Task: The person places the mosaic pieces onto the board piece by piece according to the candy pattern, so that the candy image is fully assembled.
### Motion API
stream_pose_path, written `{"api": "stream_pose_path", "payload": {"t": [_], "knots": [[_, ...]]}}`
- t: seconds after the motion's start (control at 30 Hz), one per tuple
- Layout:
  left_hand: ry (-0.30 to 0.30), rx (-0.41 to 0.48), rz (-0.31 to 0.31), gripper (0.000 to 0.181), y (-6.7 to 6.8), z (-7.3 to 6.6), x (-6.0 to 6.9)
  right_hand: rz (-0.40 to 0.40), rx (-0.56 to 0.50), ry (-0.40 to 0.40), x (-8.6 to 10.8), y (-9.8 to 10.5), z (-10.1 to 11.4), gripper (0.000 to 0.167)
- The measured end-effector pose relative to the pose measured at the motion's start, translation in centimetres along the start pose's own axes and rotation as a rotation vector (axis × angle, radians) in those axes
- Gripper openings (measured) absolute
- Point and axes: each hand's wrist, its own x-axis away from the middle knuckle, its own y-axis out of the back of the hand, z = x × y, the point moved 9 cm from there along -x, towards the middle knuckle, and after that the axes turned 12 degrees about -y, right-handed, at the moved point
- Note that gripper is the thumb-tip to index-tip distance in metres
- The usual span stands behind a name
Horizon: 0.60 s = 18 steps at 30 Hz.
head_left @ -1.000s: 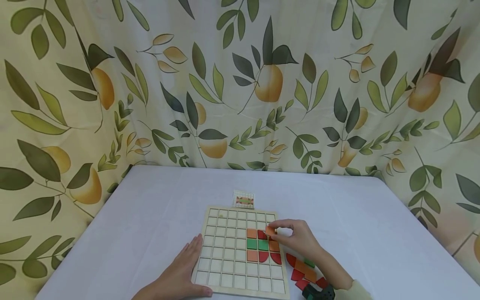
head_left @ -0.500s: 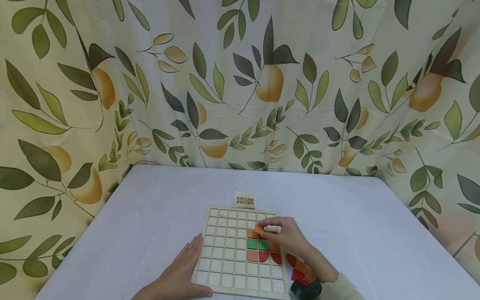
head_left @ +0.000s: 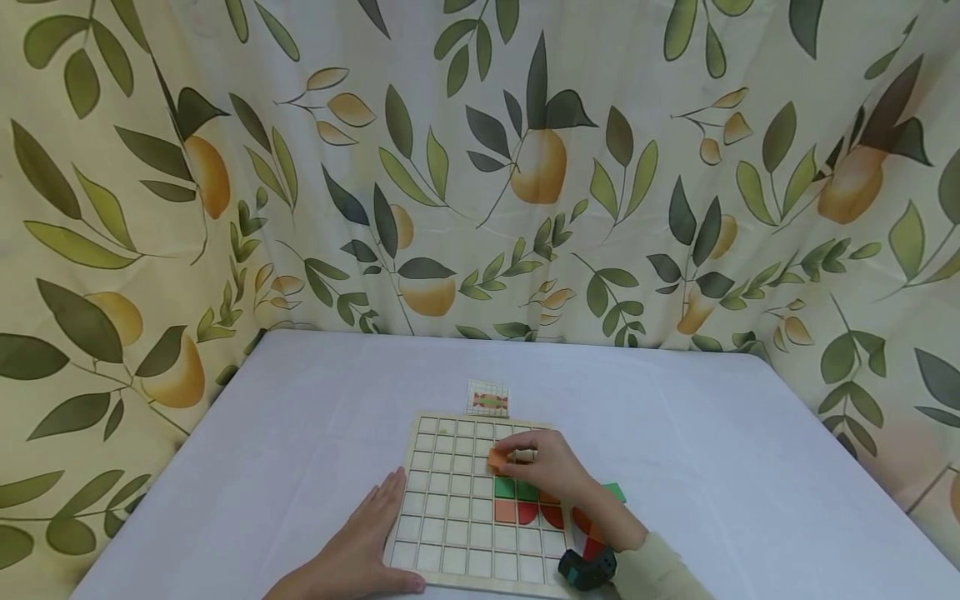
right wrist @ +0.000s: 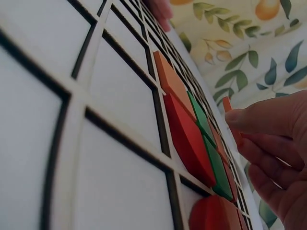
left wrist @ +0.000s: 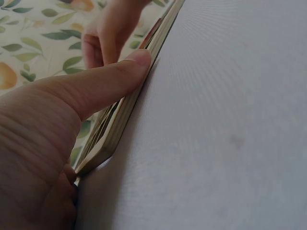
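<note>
My right hand (head_left: 543, 462) pinches an orange square tile (head_left: 498, 461) between thumb and fingertips, above the upper middle of a white gridded wooden board (head_left: 442, 533). In the right wrist view that tile (right wrist: 227, 103) is seen edge-on, apart from the board. Two green tiles (head_left: 515, 489) lie in adjoining cells just below the hand, with an orange tile (head_left: 505, 511) and red rounded tiles (head_left: 527, 512) in the row under them. The hand hides part of the upper tile row. My left hand (head_left: 352, 533) rests at the board's lower left corner, fingers straight along the side, thumb (left wrist: 136, 60) on the near edge.
A small pattern card (head_left: 487, 400) lies beyond the board's far edge. Loose red, orange and green tiles (head_left: 592, 547) lie right of the board, partly hidden by my right forearm and its black wrist device (head_left: 588, 569). A leaf-printed curtain (head_left: 480, 250) hangs behind the white table (head_left: 675, 417).
My right hand has moved left across the board, carrying the orange tile from the right-hand columns toward the middle. The left hand and board have stayed in place.
</note>
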Motion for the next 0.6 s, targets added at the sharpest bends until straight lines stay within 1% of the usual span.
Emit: {"api": "stream_pose_path", "payload": {"t": [0.1, 0.43, 0.6], "knots": [[-0.003, -0.008, -0.006, 0.127, 0.0, 0.1, 0.0, 0.023, 0.002, 0.010, -0.3, -0.5, 0.1, 0.022], [0.029, -0.010, 0.013, 0.129, -0.2, 0.5, 0.0, 0.021, -0.006, 0.026, -0.7, -1.1, 0.1, 0.022], [0.032, -0.011, 0.013, 0.129, -0.1, 0.6, 0.0, 0.013, 0.023, 0.040, -0.8, -1.4, 0.2, 0.022]]}}
